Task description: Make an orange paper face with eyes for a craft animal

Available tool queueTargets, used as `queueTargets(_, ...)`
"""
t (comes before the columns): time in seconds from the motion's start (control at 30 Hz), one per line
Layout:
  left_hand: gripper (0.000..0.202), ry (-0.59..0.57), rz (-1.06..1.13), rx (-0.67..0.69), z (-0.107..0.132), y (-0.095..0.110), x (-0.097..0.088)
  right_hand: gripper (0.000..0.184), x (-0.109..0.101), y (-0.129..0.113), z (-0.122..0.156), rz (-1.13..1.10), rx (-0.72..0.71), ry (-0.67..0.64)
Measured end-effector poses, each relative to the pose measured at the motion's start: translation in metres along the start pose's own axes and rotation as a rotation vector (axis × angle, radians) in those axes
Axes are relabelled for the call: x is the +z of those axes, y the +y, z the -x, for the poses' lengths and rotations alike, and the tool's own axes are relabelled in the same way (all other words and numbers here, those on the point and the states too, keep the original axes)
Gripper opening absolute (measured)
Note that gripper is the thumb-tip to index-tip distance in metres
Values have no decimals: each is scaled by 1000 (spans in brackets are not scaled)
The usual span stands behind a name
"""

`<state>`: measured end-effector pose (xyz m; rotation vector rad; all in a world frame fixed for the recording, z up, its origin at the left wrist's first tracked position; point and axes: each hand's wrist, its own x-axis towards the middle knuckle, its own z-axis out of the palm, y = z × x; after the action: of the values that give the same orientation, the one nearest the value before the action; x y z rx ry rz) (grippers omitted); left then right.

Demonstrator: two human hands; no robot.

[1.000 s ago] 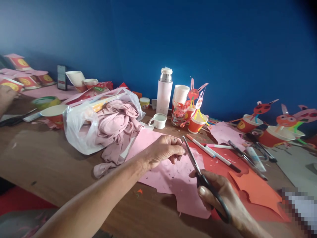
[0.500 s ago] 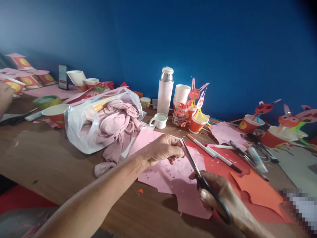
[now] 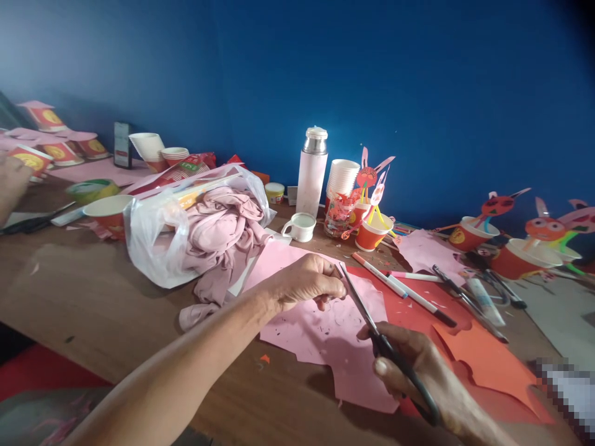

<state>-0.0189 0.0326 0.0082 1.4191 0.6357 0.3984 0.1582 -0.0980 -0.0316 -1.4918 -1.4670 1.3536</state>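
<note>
Your left hand pinches matte pink paper sheet, ragged-edged, scrap-flecked, lying on wood table. Right hand wraps black loop handles of steel scissors, slim blades narrowly parted, tips at sheet's edge. Red paper and jagged orange paper just beside.

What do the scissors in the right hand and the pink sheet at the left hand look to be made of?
The scissors seem to have bare grey steel blades, going by their metallic sheen, and smooth black plastic handles. The pink sheet looks like matte craft paper or thin card: flat, dull and cut along its edges, though its thickness is hard to judge.
</note>
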Motion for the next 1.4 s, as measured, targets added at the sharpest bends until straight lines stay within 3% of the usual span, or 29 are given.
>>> queueTargets(0.17,6,-4,19,-4,-2,-4,-1,39,2,1,-1,-6,18,9)
queueTargets(0.4,13,16,85,-19,0,-3,4,57,4,6,-2,-94,-2,103)
queueTargets(0.77,17,107,283,-12,-6,-8,17,51,6,4,-3,-153,-65,97)
queueTargets(1.03,8,121,188,46,-5,-9,12,55,5,9,-2,-131,-30,86)
queueTargets(1.4,5,99,94,6,-3,-4,6,55,7,5,-1,-119,-12,80)
